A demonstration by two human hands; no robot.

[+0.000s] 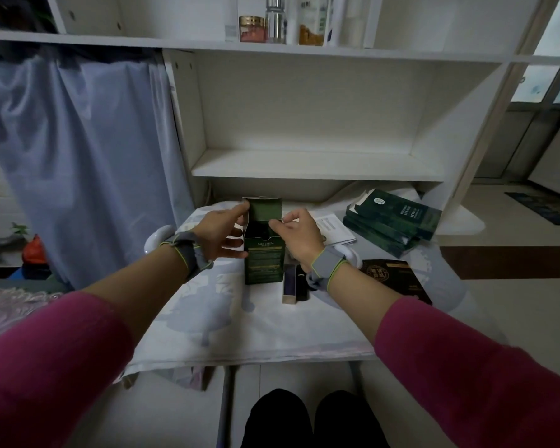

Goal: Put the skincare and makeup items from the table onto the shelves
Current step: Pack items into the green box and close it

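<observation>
Two hands are set on a green box (263, 260), which is stood upright on the cloth-covered table (272, 324) with its lid flap (265, 210) raised; its side at 9 o'clock is held by the left hand (222, 232), thumb up at the flap; its top rim at 3 o'clock is pinched by the right hand (299, 236). A small purple box (290, 284) is laid just beside it at 5 o'clock; flat green boxes (392, 221) are stacked at 2 o'clock; a white shelf (317, 169) is seen at 12 o'clock.
</observation>
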